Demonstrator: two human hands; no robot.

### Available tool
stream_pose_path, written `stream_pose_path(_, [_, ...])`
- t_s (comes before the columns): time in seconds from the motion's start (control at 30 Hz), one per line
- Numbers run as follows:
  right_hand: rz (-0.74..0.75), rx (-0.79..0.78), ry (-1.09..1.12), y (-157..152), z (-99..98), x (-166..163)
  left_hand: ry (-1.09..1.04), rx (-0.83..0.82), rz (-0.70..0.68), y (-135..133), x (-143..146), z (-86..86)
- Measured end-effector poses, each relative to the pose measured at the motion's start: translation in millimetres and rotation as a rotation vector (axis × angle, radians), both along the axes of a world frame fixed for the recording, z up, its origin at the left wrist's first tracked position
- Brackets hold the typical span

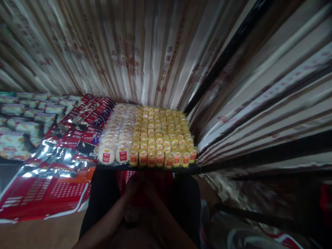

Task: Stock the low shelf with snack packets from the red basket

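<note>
Both forearms reach forward between my knees, below the front edge of a dark shelf [153, 169]. My left hand [133, 183] and my right hand [147, 186] are close together in deep shadow, in front of a red plastic basket [166, 180]. Their fingers are too dark and blurred to make out, and I cannot tell whether they touch the basket or hold anything. Just above them on the shelf stand rows of small yellow wrapped packs [160, 159]. To the left of those are two rows of round, pale, clear-wrapped packs [122, 154].
Red and dark shiny packets [90, 126] lie further left, with whitish packets [15, 110] beyond them. Another red basket [59, 193] stands at the lower left. Behind the shelf hangs a pleated printed sheet [145, 52], crossed by a dark post [220, 62] at right.
</note>
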State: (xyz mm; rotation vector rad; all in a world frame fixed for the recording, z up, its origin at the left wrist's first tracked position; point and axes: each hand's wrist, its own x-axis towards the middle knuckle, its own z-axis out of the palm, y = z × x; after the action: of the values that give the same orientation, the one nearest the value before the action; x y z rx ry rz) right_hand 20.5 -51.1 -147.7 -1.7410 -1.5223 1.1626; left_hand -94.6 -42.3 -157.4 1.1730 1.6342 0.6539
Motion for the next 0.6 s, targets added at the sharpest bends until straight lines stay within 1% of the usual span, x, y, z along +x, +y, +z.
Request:
stream_pose_path(0.1, [0.054, -0.043, 0.026, -8.7, 0.2, 5.4, -0.061, -0.011, 0.04, -9.1, 2.1, 12.8])
stream_pose_path(0.17, [0.067, -0.033, 0.043, -14.4, 5.0, 9.1, -0.08, -0.005, 0.075, -16.4, 3.0, 20.6])
stream_pose_path(0.23, [0.061, -0.004, 0.054, -19.2, 13.7, 11.6, -0.122, 0.028, 0.143, -23.5, 3.4, 28.5])
stream_pose_path(0.3, [0.042, 0.046, 0.058, -22.9, 25.3, 12.7, -0.198, 0.094, 0.234, -29.5, 3.6, 36.8])
stream_pose_path(0.37, [0.034, 0.102, 0.063, -25.4, 38.1, 12.8, -0.281, 0.171, 0.292, -33.5, 3.6, 45.8])
stream_pose_path(0.47, [0.053, 0.117, 0.062, -27.1, 56.0, 12.8, -0.379, 0.26, 0.279, -36.4, 2.5, 59.0])
stream_pose_path(0.6, [0.047, 0.141, 0.038, -27.0, 71.9, 13.3, -0.443, 0.309, 0.243, -36.2, 0.2, 75.0])
